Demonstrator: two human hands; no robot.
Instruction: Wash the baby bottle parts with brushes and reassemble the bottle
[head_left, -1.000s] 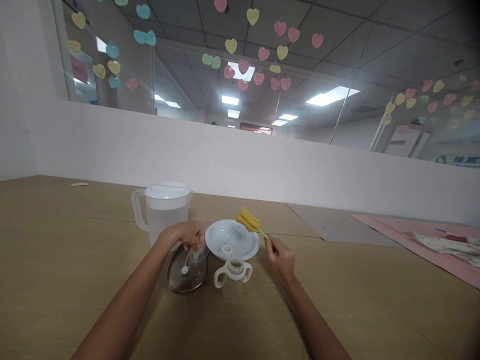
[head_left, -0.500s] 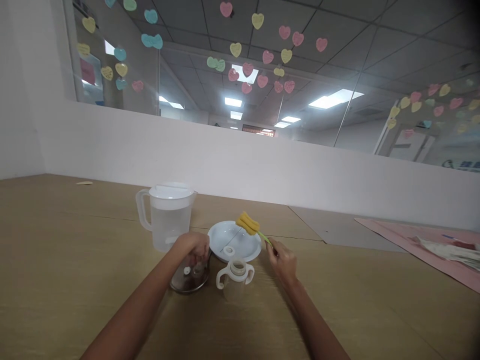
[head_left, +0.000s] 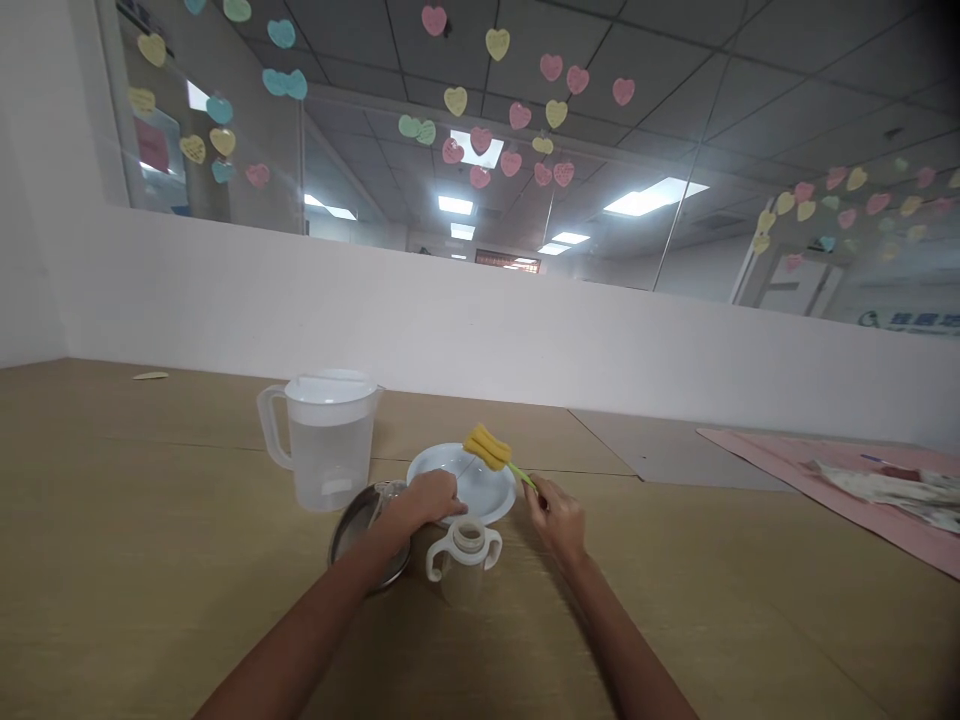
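My right hand [head_left: 559, 515] grips the green handle of a bottle brush [head_left: 487, 447]; its yellow sponge head hangs over a white dish [head_left: 491, 497]. Over the dish's near left side is my left hand [head_left: 433, 496], fingers curled downward and closed; whatever they pinch is hidden. A clear baby bottle [head_left: 463, 575] with a white two-handled collar stands upright, uncapped, just in front of the dish. Partly behind my left forearm lies a round metal tray [head_left: 349, 530] with small clear parts [head_left: 388, 490] at its far edge.
A lidded clear pitcher [head_left: 330, 450] holding water stands behind the metal tray. At the right, a pink cloth [head_left: 780, 455] bears crumpled whitish material. A small pale flat piece [head_left: 150, 376] lies far left, and a white wall [head_left: 480, 330] closes off the table's back.
My left hand has moved right, from the metal tray to the white dish, where a small white ring showed before. My right hand still holds the brush. The view has shifted slightly.
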